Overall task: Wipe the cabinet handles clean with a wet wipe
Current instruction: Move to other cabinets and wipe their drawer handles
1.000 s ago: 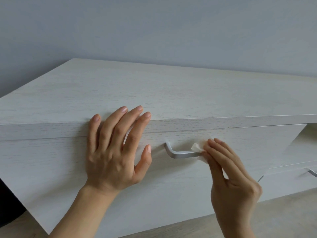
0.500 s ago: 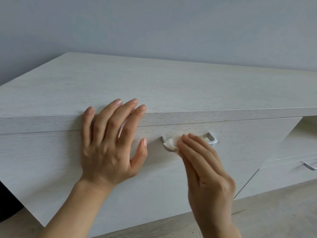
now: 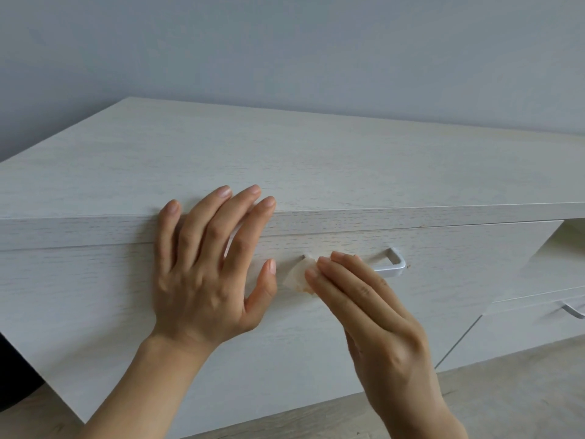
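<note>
A pale wood-grain cabinet (image 3: 316,160) is seen against a grey wall (image 3: 285,42). Its upper drawer (image 3: 459,245) is closed, so nothing of its contents is shown. At the cabinet's right edge an open recess (image 3: 569,231) is cut off by the frame, and its inside cannot be made out.

The wet wipe (image 3: 297,275) is pressed against the left end of the silver handle (image 3: 394,264) on the drawer front, near the middle of the cabinet's front edge. It is held there by the straight, close-set fingers (image 3: 342,274) of the right hand (image 3: 373,315). The thumb is hidden behind the hand, so a pinch cannot be confirmed. A faint brownish mark is visible at the wipe's lower edge. The handle's left end is covered by the wipe, and only its right end is exposed.

The left hand (image 3: 202,277) is laid flat on the drawer front, just beside the wipe, its fingers (image 3: 209,223) spread and straight, with the tips reaching over the cabinet's top front edge.

A second handle (image 3: 574,312) on a lower drawer is partly cut off at the right.
</note>
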